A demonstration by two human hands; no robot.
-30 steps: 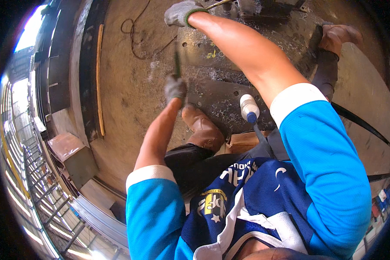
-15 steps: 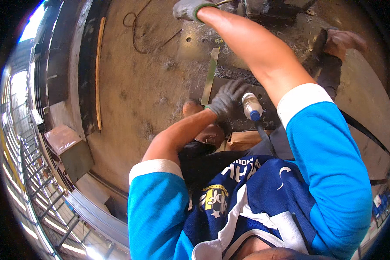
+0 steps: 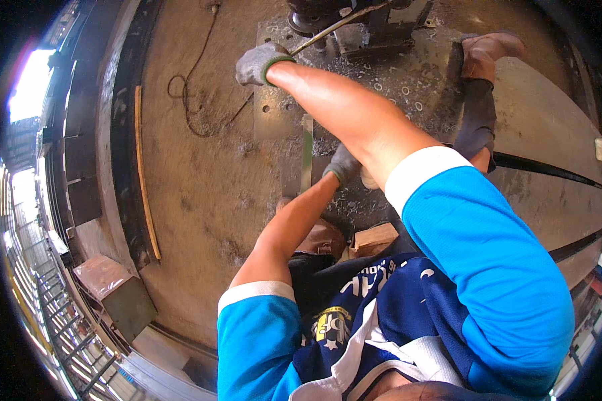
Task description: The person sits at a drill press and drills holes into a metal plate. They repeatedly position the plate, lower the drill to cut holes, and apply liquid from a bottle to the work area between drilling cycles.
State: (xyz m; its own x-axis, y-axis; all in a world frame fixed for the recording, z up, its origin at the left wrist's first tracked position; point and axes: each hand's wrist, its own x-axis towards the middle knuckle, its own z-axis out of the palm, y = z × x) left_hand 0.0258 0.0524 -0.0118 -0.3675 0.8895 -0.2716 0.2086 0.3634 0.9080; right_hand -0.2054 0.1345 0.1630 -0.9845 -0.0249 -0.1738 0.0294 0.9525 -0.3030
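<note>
Two gloved hands on one job — lever up top, metal strip below.

I have my right hand (image 3: pixel 259 63) closed around the end of the long lever (image 3: pixel 328 30) of the floor-mounted press (image 3: pixel 354 27), near the far edge of the steel base plate (image 3: pixel 274 113). My left hand (image 3: pixel 344 164) is wrapped on the near end of the flat metal strip (image 3: pixel 306 150), which lies along the plate and points toward the machine — part of that grip is hidden behind my right forearm, so I cannot tell how the fingers sit. To do this well, I judge I should keep the strip flat and square to the plate's edge, keep my left fingers well back from the tool, and pull the lever steadily rather than jerk it. Punched rings (image 3: pixel 408 93) litter the plate's right side; they could tilt the strip.
</note>
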